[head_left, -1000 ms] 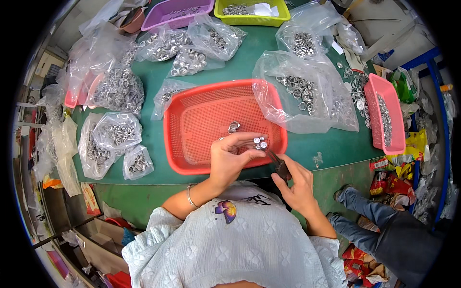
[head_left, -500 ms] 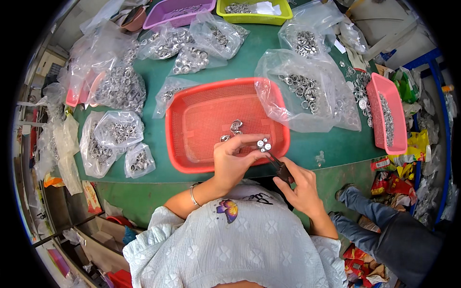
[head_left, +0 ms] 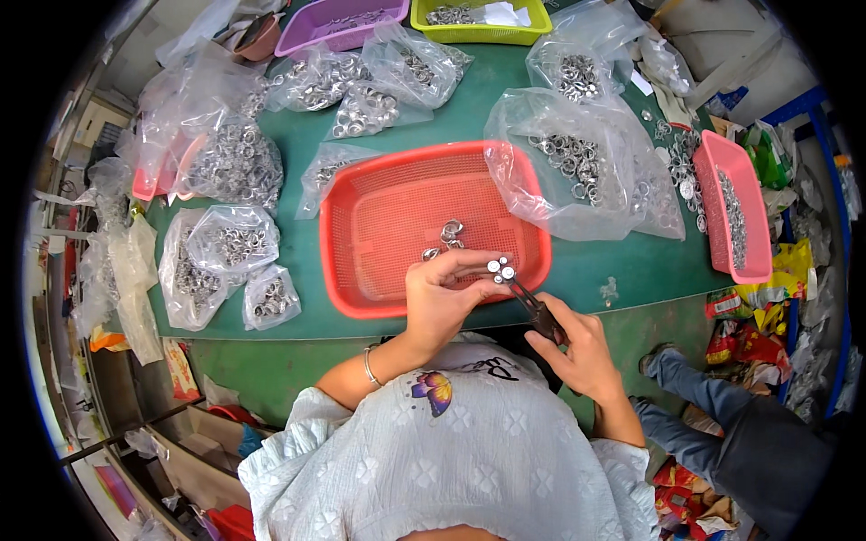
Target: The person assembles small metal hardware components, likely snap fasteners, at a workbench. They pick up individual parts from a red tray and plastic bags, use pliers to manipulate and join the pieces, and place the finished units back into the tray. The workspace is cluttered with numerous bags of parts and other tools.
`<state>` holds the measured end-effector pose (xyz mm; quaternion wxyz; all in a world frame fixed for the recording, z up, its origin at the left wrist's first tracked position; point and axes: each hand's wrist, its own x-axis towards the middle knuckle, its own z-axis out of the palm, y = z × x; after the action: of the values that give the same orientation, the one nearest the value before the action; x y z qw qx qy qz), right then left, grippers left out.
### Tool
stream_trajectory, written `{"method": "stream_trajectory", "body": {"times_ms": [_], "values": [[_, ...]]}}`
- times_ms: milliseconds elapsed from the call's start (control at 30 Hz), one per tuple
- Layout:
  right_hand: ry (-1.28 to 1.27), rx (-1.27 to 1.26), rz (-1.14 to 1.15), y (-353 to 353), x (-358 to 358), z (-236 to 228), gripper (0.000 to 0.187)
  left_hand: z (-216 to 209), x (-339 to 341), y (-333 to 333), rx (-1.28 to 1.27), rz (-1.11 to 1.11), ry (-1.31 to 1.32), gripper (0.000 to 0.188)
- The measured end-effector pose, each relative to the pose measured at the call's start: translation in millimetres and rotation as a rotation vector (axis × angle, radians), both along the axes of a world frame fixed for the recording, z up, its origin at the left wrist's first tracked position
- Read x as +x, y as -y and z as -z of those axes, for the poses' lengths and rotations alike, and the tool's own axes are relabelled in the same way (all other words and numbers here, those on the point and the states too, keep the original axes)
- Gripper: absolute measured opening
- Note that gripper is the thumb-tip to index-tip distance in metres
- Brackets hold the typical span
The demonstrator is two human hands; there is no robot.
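Between the thumb and fingers of my left hand (head_left: 437, 298) is a small silver metal ring piece (head_left: 501, 270) with several round white-silver discs. My right hand (head_left: 582, 353) is closed around dark-handled pliers (head_left: 541, 317). Their thin jaws point up and left, with the tips at or very near the piece; I cannot tell whether they grip it. Both hands are over the near right edge of a red plastic basket (head_left: 328, 236). Inside it lie a few silver rings (head_left: 450, 233), partly beside my left fingers.
Clear bags of metal rings lie left (head_left: 225, 243), behind (head_left: 368, 110) and right (head_left: 577, 167) on the green table (head_left: 415, 128). A pink basket (head_left: 760, 261) stands at the right edge; purple (head_left: 341, 34) and yellow-green (head_left: 483, 34) baskets are at the back. A person's legs (head_left: 690, 383) are at right.
The right hand and pliers have shifted slightly right and down, showing more of the jaws. The left hand still holds the ring piece. The whole view has shifted a little.
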<state>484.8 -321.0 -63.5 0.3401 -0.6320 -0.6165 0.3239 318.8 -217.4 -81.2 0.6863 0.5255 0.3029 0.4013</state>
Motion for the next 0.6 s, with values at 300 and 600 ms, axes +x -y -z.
{"method": "stream_trajectory", "body": {"times_ms": [300,600], "values": [[-0.061,-0.014,0.049,1,4,1,0.041,2,-2,-10,-0.299,0.088,0.149,0.031],[0.084,0.096,0.035,-4,0,-3,0.041,-1,-4,-9,-0.161,0.206,0.085,0.032]]}}
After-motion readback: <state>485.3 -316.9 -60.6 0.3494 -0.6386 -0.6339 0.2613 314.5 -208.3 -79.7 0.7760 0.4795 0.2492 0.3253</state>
